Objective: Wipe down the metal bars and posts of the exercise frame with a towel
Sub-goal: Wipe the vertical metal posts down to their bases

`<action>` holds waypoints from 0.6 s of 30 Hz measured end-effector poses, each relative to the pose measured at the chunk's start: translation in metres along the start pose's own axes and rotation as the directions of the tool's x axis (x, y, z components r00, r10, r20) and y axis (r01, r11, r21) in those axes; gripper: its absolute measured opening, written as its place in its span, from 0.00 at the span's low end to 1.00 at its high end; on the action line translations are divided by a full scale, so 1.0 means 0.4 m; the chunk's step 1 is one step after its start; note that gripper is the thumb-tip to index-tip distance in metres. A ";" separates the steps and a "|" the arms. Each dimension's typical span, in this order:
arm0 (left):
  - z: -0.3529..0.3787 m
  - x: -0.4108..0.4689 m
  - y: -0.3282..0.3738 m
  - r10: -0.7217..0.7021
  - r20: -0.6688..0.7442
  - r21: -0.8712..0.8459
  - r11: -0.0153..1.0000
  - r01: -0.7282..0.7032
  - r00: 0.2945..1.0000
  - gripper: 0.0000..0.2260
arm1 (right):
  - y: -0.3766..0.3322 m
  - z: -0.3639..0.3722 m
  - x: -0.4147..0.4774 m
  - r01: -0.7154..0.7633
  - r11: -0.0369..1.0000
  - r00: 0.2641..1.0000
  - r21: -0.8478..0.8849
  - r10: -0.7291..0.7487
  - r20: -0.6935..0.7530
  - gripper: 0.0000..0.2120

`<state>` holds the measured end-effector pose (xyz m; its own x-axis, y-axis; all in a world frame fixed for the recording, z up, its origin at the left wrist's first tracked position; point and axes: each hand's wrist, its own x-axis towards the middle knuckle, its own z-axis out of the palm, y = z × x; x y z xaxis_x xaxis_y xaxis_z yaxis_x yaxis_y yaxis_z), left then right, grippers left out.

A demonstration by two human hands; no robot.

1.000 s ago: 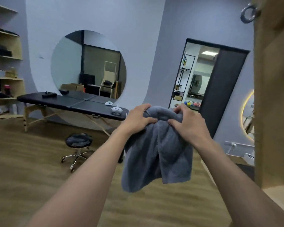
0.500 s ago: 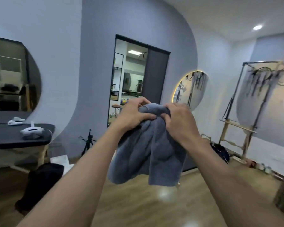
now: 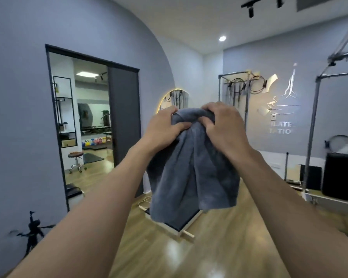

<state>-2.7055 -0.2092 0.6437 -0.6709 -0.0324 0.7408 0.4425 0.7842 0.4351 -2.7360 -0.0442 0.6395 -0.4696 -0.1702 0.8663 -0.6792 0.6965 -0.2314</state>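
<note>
Item: towel [image 3: 191,177], grey, held in mid-air at centre, as before. Holders: left grip [image 3: 165,127] and right grip [image 3: 223,125], side by side, both still clenched on its bunched top. Change: view has swung right; black table gone from the left, doorway [image 3: 92,117] now far left, metal frame [image 3: 312,125] now near right. Room: grey-blue walls, wooden floor [image 3: 219,247], stool [image 3: 75,157] beyond the doorway. Towel's long axis vertical, loose end hanging toward the floor.

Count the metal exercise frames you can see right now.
2. The far frame stands against the back wall, right of centre. The near frame is at the picture's right edge. The towel blocks the middle of the room and may hide another.
</note>
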 end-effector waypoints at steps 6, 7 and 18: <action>0.094 0.181 -0.079 0.089 -0.014 -0.175 0.980 -0.090 0.996 0.09 | 0.072 0.045 0.068 -0.283 0.951 0.946 -0.123 0.255 -0.201 0.27; 0.117 0.206 -0.082 0.089 -0.010 -0.233 0.968 -0.089 0.996 0.10 | 0.090 0.049 0.066 -0.343 0.920 0.928 -0.187 0.302 -0.218 0.27; 0.347 0.334 0.026 0.285 0.058 -0.710 0.685 -0.161 0.957 0.10 | 0.111 -0.086 0.050 -0.713 0.426 0.694 -0.558 0.547 -0.468 0.23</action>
<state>-2.8729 -0.1194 0.6761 -0.5507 0.2286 0.8028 0.8337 0.1025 0.5427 -2.7562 0.0072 0.6617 -0.4332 0.5897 0.6816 0.3599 0.8065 -0.4690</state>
